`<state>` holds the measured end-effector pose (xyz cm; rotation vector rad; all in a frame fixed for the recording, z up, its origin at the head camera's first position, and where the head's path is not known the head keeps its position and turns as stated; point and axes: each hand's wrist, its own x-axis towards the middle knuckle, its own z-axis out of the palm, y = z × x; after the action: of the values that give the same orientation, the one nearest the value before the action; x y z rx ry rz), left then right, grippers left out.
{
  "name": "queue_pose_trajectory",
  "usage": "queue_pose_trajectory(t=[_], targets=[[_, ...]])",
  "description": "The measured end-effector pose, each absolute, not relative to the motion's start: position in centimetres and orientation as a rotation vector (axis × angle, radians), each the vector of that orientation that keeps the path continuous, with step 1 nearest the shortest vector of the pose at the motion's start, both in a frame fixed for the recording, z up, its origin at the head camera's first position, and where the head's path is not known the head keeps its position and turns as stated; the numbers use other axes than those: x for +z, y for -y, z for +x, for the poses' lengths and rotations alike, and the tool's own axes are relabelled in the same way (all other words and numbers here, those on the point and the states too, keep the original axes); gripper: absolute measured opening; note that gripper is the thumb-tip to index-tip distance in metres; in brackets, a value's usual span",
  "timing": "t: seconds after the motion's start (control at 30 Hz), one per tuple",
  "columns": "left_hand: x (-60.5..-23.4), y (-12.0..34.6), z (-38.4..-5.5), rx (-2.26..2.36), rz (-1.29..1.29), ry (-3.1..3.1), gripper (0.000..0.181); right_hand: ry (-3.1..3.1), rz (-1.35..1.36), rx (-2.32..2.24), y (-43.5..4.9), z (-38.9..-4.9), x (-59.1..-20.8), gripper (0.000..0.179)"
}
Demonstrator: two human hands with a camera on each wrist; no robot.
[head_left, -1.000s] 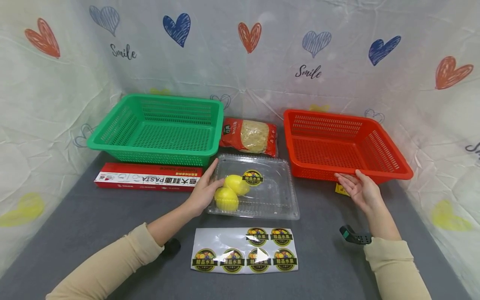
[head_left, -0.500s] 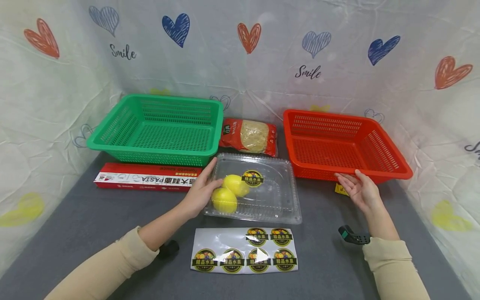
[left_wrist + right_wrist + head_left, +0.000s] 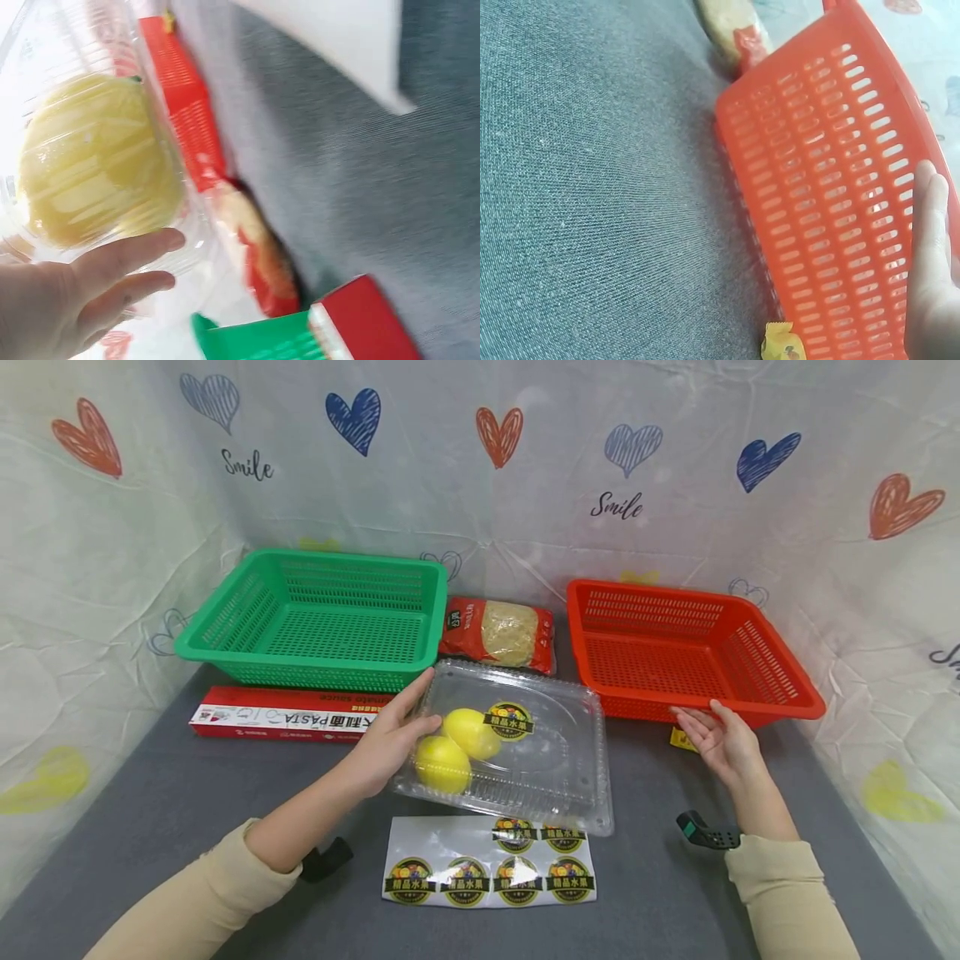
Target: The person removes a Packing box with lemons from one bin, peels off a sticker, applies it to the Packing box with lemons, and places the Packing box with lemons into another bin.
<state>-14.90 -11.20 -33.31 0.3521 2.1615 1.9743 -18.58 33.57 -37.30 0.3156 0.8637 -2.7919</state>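
Observation:
My left hand [image 3: 382, 743] grips the left side of a clear plastic fruit box [image 3: 555, 760], tilted and raised above the table. Two yellow fruits [image 3: 444, 766] that look like lemons lie at its left end, and a round black-and-gold sticker [image 3: 509, 721] is on its lid. In the left wrist view, fingers [image 3: 142, 251] lie along the box's edge beside a yellow fruit [image 3: 97, 165]. My right hand [image 3: 727, 745] rests at the front rim of the red basket [image 3: 652, 668], its fingers loosely extended; in the right wrist view they lie straight along the basket's slotted wall [image 3: 825, 195].
A green basket [image 3: 337, 635] stands at the back left behind a red pasta box [image 3: 277, 714]. Between the baskets lies a red bag of noodles [image 3: 506, 633]. A sheet of round stickers [image 3: 442, 843] lies at the front. A small yellow packet [image 3: 681, 739] sits below the red basket.
My left hand has lifted the fruit box and tilted it, with its right front corner coming toward me over the sticker sheet. The right hand stays by the red basket.

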Motion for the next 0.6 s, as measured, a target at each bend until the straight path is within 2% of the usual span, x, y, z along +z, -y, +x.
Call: queue_pose_trajectory(t=[0.27, 0.6], targets=[[-30.7, 11.1, -14.8, 1.956, 0.37, -2.203, 0.062, -0.915, 0.332, -2.789, -33.4, -18.5, -37.3, 0.076], [-28.5, 9.6, -16.8, 1.951, 0.38, -2.237, 0.062, -0.934, 0.352, -2.785, -33.1, -18.4, -37.1, 0.073]])
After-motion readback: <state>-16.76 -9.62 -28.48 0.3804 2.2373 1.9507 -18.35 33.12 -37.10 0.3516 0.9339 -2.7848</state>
